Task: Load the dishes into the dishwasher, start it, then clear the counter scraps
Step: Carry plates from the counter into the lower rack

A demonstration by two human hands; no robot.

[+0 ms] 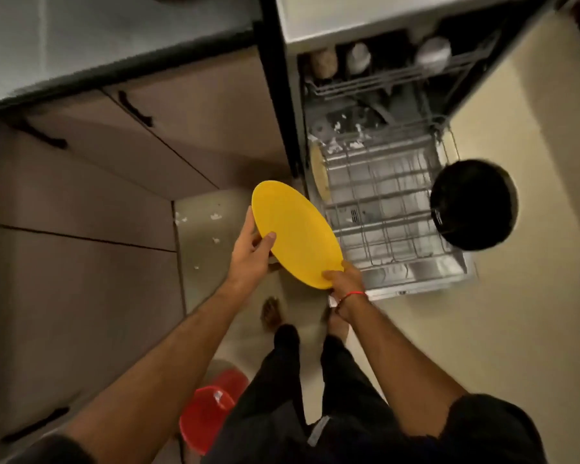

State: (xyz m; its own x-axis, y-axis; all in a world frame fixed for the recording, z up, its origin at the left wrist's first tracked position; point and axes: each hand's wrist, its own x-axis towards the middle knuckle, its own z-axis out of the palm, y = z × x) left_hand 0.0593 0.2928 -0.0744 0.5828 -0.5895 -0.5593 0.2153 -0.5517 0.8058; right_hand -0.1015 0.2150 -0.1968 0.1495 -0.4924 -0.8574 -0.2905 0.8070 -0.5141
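A yellow plate [295,232] is held tilted above the floor, just left of the pulled-out lower rack [382,202] of the open dishwasher [365,82]. My left hand [252,252] grips its left rim, thumb on the face. My right hand [345,283] pinches its near rim. Another yellowish plate [320,172] stands at the rack's left side. A black pan [472,204] sits tilted at the rack's right edge. Cups [359,56] sit in the upper rack.
Brown cabinet doors [98,195] with black handles line the left, under a grey counter [98,35]. White scraps [215,216] lie on the floor by the cabinets. A red bucket [208,416] stands behind my legs. My bare feet are just below the plate.
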